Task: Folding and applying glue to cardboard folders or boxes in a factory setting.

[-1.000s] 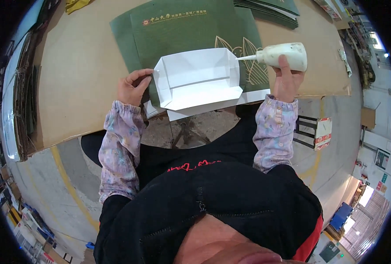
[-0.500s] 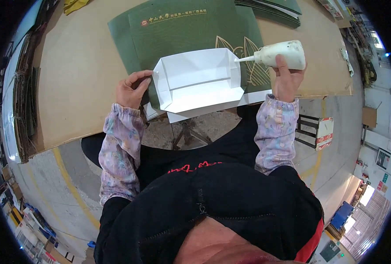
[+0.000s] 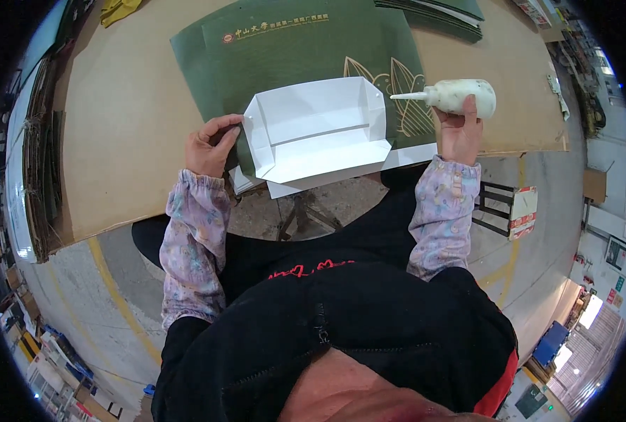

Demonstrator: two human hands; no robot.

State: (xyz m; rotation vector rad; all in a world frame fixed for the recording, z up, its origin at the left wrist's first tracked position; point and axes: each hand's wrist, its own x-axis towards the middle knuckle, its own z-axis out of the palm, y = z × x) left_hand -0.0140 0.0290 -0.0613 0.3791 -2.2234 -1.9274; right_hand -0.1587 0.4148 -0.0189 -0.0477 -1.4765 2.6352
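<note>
A green paper bag with gold leaf line art lies on the table, its near end folded open to a white, box-like bottom. At the left edge of that opening, my left hand pinches the paper between thumb and fingers. My right hand is wrapped round a whitish squeeze glue bottle, held on its side above the table. The bottle's thin nozzle points left, just clear of the right end of the white bottom.
A stack of green bags lies at the far right of the cardboard-covered table. Flattened cardboard stands along the left edge. A yellow cloth rests at the far left. Right of my legs is a dark-framed stool.
My right hand has drawn the glue bottle a little to the right, so its nozzle has come away from the bag's right corner. My left hand stays at the left edge.
</note>
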